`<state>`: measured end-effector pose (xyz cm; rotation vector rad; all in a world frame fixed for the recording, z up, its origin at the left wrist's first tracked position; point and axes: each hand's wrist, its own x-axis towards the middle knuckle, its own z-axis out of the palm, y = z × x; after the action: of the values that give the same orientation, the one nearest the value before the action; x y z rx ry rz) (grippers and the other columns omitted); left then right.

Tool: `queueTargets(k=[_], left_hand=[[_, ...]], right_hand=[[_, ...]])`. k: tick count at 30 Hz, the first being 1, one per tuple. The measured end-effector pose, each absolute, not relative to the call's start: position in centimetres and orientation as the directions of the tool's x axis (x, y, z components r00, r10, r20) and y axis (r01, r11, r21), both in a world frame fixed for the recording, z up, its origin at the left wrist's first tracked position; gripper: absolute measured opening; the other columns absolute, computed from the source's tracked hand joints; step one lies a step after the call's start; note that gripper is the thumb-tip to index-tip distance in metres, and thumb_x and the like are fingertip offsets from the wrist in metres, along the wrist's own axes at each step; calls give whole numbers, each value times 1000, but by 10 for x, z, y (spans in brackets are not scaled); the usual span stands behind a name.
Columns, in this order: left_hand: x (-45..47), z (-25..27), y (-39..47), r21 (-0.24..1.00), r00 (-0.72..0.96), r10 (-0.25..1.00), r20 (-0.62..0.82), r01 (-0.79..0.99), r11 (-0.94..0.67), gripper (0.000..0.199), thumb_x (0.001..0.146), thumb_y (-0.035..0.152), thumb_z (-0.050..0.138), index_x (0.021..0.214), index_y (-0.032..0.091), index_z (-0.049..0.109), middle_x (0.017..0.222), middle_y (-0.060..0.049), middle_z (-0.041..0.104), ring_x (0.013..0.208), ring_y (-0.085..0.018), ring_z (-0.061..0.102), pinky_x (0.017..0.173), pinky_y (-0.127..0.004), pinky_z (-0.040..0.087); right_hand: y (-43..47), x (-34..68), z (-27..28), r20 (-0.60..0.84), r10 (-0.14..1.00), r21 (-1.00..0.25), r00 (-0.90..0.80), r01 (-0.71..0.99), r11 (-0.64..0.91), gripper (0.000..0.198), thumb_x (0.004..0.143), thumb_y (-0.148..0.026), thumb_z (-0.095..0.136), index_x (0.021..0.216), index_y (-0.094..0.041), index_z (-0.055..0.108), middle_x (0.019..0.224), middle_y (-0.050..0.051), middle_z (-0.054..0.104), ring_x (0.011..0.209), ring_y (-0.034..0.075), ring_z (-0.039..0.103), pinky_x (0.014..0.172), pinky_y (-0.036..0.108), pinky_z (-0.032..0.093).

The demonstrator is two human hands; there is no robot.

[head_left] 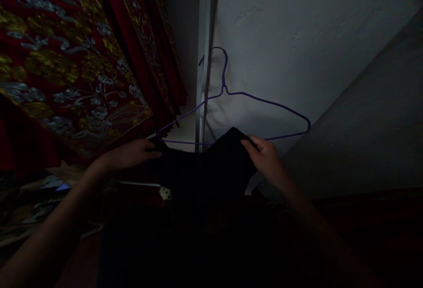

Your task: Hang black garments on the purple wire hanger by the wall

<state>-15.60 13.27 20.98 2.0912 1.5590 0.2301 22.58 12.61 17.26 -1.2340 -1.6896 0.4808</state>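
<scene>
Dark shot, cloth detail mostly lost. Purple wire hanger [224, 87] upright at center, hook at top curling by a pale vertical strip [204, 15], tip showing left of it; can't tell what the hook hangs on. Black garment [205, 173] is below, its top edge across the lower part of the hanger, spread between both hands. Left hand [134, 152] is at the garment's upper left, just below the hanger's left corner, fingers narrow with dark cloth between them. Right hand [262, 153] pinches the garment's upper right, thumb on the near side, fingers bent behind, just under the hanger's lower bar. That bar shows at left, goes out of sight behind the raised right part of the garment, and comes out again right of it. Can't tell whether any wire is inside the cloth. Garment's lower part merges into shadow. Gray wall [297, 59] behind, at right, marked with scuffs. Red cloth [82, 59] with gold and silver floral work fills upper left. Clutter [39, 204] at lower left, too dim to sort. Small pale spotted thing [165, 193] shows beside the garment's left edge.
</scene>
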Motion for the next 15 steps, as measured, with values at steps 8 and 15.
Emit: queueTargets(k=[8,15], left_hand=[[-153,225,121,522,348,930,120,775,-357,37,87,56,60,80,21,70,82,-3,68,75,-20,61,70,-28,47],[-121,259,122,368,467,752,465,670,-645,29,92,47,63,86,18,67,107,-7,67,96,-23,63,88,-35,50]], right_hand=[[122,233,175,484,874,-706,-38,573,416,33,89,-45,55,69,-20,63,61,1,59,59,17,54,57,28,38],[109,224,179,387,910,-768,-148,495,407,33,91,-45,55,80,-20,73,74,3,71,71,22,66,64,31,49]])
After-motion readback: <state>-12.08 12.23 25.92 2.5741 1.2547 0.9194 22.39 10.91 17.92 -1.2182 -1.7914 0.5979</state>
